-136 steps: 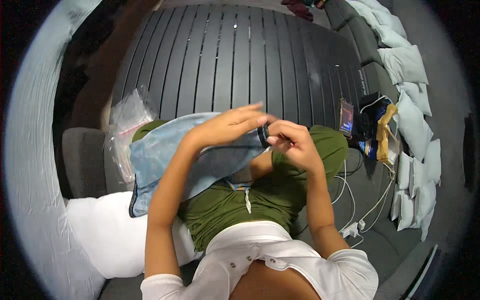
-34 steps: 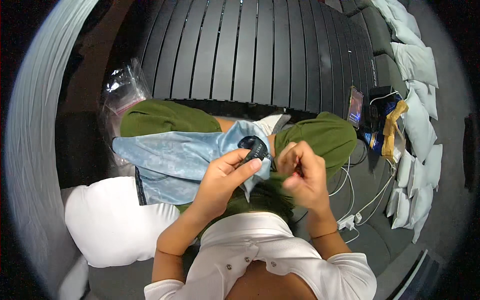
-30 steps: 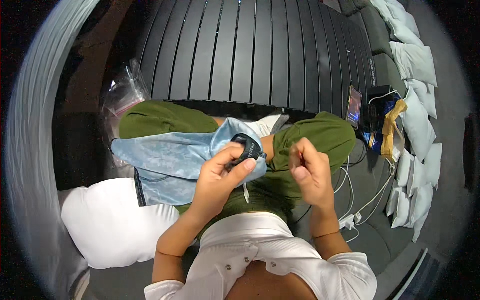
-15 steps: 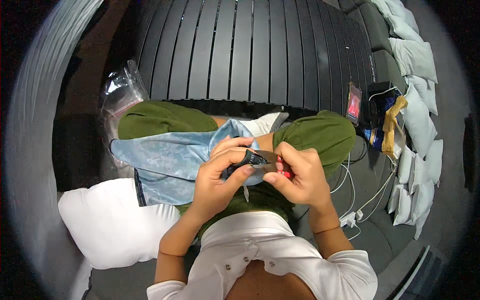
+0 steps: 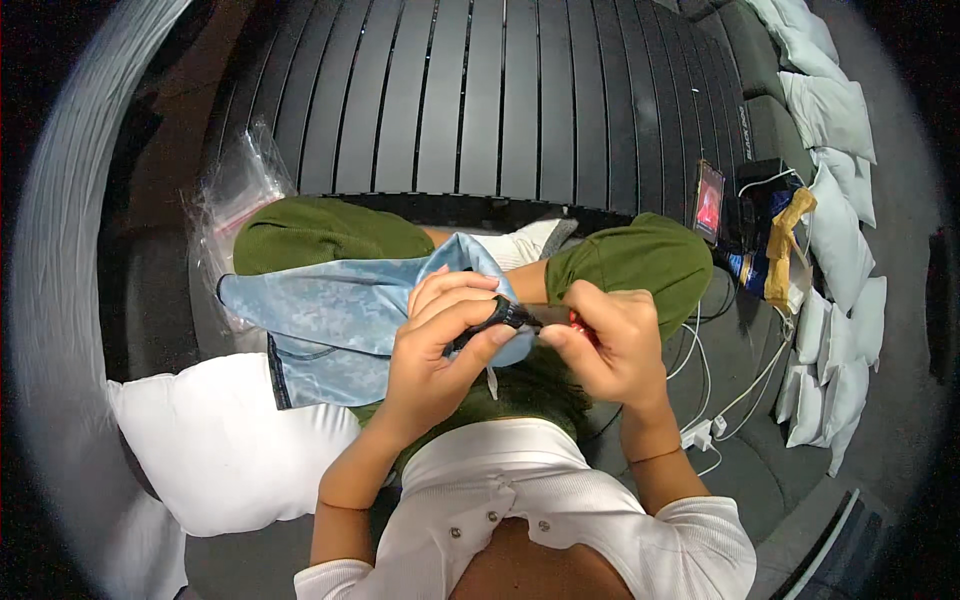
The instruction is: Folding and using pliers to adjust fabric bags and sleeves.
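I found the left hand [image 5: 430, 345] grasping the light blue cloth [image 5: 345, 300] by a dark band [image 5: 510, 314] at its end, with the band gripped between thumb and fingers. The right hand [image 5: 615, 345] faced it just beside the band, its fingers curled about a small red item [image 5: 577, 321]. The hand covered most of that item, and I could not tell its kind. A thin dark part showed between the two hands; I could not establish whether it belonged to the band or to the red item.

The cloth lay across the lap of a seated person in olive-green trousers [image 5: 630, 268]. It ran out to the person's left, where a second dark edging showed near a white pillow [image 5: 235, 440].

Ahead of the knees I recorded a dark slatted table [image 5: 485, 100]. A clear plastic bag [image 5: 240, 180] lay beside the left knee. Near the right knee I noted a phone [image 5: 708, 200], tilted with its screen lit, and next to it a yellow and blue package [image 5: 785, 245]. White cables [image 5: 752, 398] crossed the grey seat [image 5: 775, 480] below these. Pale cushions [image 5: 825, 110] lined the far right.
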`<action>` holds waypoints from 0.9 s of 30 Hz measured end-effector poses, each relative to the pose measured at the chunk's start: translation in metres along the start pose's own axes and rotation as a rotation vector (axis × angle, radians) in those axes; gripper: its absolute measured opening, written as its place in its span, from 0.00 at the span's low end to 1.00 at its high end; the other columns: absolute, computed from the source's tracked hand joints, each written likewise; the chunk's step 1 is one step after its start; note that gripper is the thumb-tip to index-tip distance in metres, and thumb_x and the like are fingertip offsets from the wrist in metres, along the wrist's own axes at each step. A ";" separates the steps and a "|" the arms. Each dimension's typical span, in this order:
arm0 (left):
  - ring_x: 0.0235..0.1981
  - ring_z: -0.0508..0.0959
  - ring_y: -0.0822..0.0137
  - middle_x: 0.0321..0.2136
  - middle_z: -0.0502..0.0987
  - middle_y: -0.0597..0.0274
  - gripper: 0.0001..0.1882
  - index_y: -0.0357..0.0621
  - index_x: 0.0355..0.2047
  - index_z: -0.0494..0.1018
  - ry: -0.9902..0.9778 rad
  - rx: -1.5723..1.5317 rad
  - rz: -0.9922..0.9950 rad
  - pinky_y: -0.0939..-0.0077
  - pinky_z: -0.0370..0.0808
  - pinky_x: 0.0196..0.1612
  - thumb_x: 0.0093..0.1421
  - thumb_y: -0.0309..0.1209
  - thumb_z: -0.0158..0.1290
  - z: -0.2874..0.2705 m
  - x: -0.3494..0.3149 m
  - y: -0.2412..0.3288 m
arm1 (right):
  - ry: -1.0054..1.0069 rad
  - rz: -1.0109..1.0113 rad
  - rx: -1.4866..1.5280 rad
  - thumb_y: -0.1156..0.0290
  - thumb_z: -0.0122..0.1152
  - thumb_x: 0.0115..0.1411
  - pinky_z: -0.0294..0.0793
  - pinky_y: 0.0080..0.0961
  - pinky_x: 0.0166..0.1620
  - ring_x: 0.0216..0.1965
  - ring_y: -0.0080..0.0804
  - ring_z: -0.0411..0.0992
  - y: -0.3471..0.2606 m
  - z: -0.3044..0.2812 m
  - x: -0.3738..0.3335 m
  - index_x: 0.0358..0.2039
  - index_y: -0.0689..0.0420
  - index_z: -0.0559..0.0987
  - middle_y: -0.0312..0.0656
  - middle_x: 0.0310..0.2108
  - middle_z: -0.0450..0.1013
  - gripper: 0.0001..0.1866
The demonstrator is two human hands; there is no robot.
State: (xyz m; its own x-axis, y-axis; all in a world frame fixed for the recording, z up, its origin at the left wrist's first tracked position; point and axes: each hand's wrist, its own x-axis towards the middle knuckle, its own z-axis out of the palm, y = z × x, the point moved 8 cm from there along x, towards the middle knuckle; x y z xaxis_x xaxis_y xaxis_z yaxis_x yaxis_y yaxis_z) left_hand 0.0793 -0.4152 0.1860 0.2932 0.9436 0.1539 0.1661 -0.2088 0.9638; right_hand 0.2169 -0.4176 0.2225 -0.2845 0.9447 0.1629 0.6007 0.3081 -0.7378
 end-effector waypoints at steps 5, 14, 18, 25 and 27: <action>0.40 0.70 0.63 0.27 0.74 0.62 0.06 0.39 0.25 0.72 0.027 -0.086 -0.031 0.64 0.57 0.51 0.49 0.28 0.53 -0.002 0.001 -0.003 | 0.097 0.128 0.103 0.57 0.53 0.50 0.50 0.20 0.15 0.10 0.26 0.51 0.007 -0.014 0.000 0.16 0.59 0.62 0.37 0.10 0.50 0.20; 0.40 0.69 0.62 0.31 0.73 0.56 0.06 0.35 0.28 0.70 0.044 -0.193 -0.118 0.73 0.62 0.45 0.50 0.26 0.51 0.001 -0.002 -0.007 | 0.002 0.031 0.075 0.60 0.61 0.44 0.57 0.20 0.16 0.09 0.29 0.59 0.003 0.003 -0.001 0.18 0.59 0.64 0.36 0.10 0.57 0.19; 0.40 0.69 0.63 0.31 0.73 0.56 0.07 0.35 0.28 0.71 0.044 -0.197 -0.133 0.73 0.62 0.45 0.51 0.26 0.50 0.002 -0.002 -0.008 | -0.015 0.018 0.051 0.59 0.61 0.45 0.59 0.23 0.15 0.10 0.33 0.62 0.000 0.005 -0.001 0.18 0.58 0.65 0.37 0.10 0.60 0.18; 0.35 0.70 0.68 0.30 0.72 0.58 0.06 0.35 0.26 0.70 -0.007 -0.272 -0.158 0.75 0.63 0.43 0.51 0.27 0.51 0.004 -0.004 -0.012 | -0.030 0.030 0.038 0.56 0.60 0.47 0.61 0.27 0.14 0.10 0.36 0.64 -0.002 0.006 -0.002 0.19 0.57 0.66 0.38 0.10 0.63 0.18; 0.34 0.69 0.70 0.29 0.72 0.59 0.06 0.35 0.25 0.69 0.009 -0.338 -0.198 0.77 0.63 0.41 0.51 0.27 0.51 0.004 -0.007 -0.016 | -0.035 0.024 0.024 0.56 0.60 0.47 0.61 0.27 0.14 0.11 0.37 0.64 -0.001 0.008 -0.002 0.19 0.57 0.66 0.39 0.10 0.63 0.18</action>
State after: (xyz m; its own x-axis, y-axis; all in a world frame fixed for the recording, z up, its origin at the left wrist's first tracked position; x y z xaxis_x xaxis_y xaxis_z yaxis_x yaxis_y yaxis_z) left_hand 0.0779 -0.4198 0.1686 0.2783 0.9596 -0.0419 -0.1017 0.0729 0.9921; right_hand 0.2107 -0.4211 0.2174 -0.2966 0.9471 0.1226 0.5894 0.2825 -0.7568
